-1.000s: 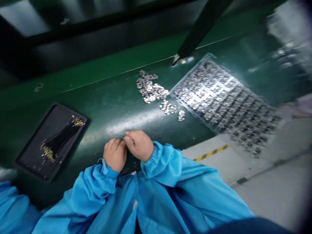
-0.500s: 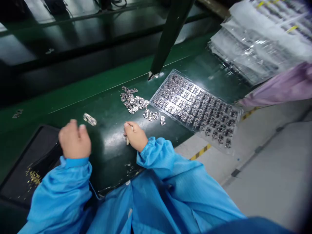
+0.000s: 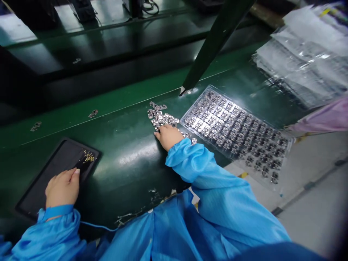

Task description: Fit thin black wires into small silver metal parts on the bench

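From frame centre: stack of clear plastic trays (image 3: 299, 61) at 2 o'clock, lilac fabric (image 3: 323, 117) at 3, yellow-black floor tape (image 3: 243, 175) at 4. Dark green strut (image 3: 217, 43) at 1, its foot on the green bench (image 3: 122, 128). Black device with cables (image 3: 83, 10) on the back shelf at 11. Small metal clip (image 3: 92, 113) on the bench at 9.

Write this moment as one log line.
left hand: at black tray | right hand: at metal parts pile | clear tray: holds metal parts

Just beyond the right grip (image 3: 169, 137), shiny metal clips (image 3: 162, 117) lie on a glossy green surface (image 3: 127, 170), beside a clear plastic tray (image 3: 236, 134).
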Demonstrator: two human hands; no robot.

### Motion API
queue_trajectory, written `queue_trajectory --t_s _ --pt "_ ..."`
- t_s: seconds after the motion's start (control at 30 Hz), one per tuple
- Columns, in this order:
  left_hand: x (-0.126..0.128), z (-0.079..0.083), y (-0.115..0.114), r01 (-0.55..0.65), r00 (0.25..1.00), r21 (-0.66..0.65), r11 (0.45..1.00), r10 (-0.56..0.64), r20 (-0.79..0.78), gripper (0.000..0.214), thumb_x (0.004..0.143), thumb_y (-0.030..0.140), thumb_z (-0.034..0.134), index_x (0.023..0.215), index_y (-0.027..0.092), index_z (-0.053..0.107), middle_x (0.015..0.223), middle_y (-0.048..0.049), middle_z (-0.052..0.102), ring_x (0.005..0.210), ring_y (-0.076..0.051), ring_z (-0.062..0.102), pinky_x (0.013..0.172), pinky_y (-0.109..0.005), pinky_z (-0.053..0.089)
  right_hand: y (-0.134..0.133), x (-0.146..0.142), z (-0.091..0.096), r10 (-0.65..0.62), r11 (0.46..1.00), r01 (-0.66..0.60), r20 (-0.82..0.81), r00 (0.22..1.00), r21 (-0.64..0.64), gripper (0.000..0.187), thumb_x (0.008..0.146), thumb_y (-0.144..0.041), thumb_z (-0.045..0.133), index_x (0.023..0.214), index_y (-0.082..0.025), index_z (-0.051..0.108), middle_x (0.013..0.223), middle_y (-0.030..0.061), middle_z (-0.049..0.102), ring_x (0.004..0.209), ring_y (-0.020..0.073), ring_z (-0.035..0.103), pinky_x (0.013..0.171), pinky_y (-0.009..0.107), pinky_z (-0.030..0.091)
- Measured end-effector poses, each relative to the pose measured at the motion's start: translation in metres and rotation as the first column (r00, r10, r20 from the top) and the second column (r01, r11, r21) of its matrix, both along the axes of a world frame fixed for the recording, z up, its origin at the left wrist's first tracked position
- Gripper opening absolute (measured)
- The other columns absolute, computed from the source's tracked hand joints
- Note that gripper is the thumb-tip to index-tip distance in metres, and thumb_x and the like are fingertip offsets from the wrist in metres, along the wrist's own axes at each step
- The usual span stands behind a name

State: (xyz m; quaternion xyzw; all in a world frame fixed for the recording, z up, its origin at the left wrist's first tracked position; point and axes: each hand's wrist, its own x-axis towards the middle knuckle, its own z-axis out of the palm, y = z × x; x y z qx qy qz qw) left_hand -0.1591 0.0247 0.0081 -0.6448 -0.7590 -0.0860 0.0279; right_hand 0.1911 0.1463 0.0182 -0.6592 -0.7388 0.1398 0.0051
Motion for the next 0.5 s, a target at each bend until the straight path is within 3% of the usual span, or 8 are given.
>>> queue_trajectory --t_s 0.1,0.17,0.27,0.4,0.5 --pt "0.007 0.004 0.003 -0.105 0.994 -0.09 0.99 0.104 -0.018 0.022 0.071 0.035 0.045 0.066 0.021 0.063 0.073 -0.0034 0.067 0.069 -0.021 0.057 0.063 -0.034 0.045 -0.003 -0.003 0.0 0.032 0.999 -0.033 0.054 0.998 0.016 0.036 0.086 -0.033 0.031 0.095 -0.013 0.059 0.098 0.0141 0.059 0.09 0.0254 0.054 0.077 0.038 0.041" --pt "0.01 0.007 0.004 -0.103 0.994 -0.114 0.988 0.106 0.021 0.022 0.07 0.036 0.047 0.068 0.021 0.063 0.076 -0.0033 0.067 0.071 -0.021 0.058 0.065 -0.035 0.046 -0.009 -0.006 0.001 0.033 0.998 -0.037 0.08 0.996 0.043 0.041 0.087 -0.036 0.028 0.092 -0.013 0.06 0.094 0.0144 0.059 0.088 0.0255 0.054 0.075 0.037 0.041" --pt "0.015 0.014 0.004 -0.069 0.997 -0.092 0.993 0.073 0.041 0.023 0.073 0.037 0.044 0.071 0.023 0.063 0.08 -0.0022 0.067 0.079 -0.024 0.059 0.069 -0.039 0.047 -0.022 -0.012 0.002 0.095 0.995 -0.097 0.1 0.99 0.011 0.046 0.085 -0.046 0.028 0.089 -0.014 0.061 0.086 0.0139 0.061 0.082 0.0256 0.056 0.068 0.036 0.043" --pt "0.03 0.024 0.001 -0.004 0.998 0.008 1.0 0.005 -0.057 0.027 0.078 0.035 0.037 0.079 0.022 0.06 0.082 -0.0052 0.065 0.085 -0.026 0.058 0.073 -0.041 0.048 -0.048 -0.025 0.005 0.23 0.97 -0.224 0.061 0.971 -0.1 0.047 0.082 -0.05 0.031 0.09 -0.015 0.06 0.084 0.0131 0.061 0.081 0.0247 0.057 0.065 0.033 0.044" --pt "0.047 0.029 0.001 0.129 0.983 0.076 0.989 -0.118 -0.143 0.025 0.079 0.032 0.037 0.082 0.019 0.058 0.079 -0.0062 0.064 0.079 -0.024 0.059 0.071 -0.038 0.048 -0.067 -0.034 0.007 0.249 0.96 -0.243 0.03 0.968 -0.139 0.044 0.084 -0.048 0.029 0.091 -0.017 0.059 0.086 0.0122 0.061 0.082 0.0237 0.056 0.064 0.032 0.044"
